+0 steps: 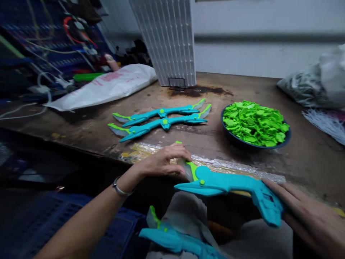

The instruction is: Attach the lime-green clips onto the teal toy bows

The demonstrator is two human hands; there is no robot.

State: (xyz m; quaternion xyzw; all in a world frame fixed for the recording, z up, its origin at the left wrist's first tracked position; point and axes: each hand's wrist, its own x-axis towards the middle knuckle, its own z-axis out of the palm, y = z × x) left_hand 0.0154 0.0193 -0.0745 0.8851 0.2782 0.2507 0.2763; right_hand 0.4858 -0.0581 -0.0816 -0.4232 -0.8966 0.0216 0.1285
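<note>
A turquoise plastic toy piece (229, 181), shaped like half a bow, is held slantwise above the table's front edge. My left hand (171, 158) is closed in a pinch on the clear, green-edged blade at its left end. At the other end, my right hand (309, 212) grips the piece, its fingers partly hidden behind it. Below, a similar turquoise piece (178, 242) with a green-edged blade rests on my lap. Two full bow-shaped toys (164, 124), with blades at both ends and green middle caps, lie side by side on the table.
A dark bowl (229, 138) heaped with small green plastic parts (254, 122) stands at the right. Behind are a white sack (113, 88), an upright ribbed grey panel (169, 39) and plastic bags (318, 81). A blue crate (113, 223) sits low on the left.
</note>
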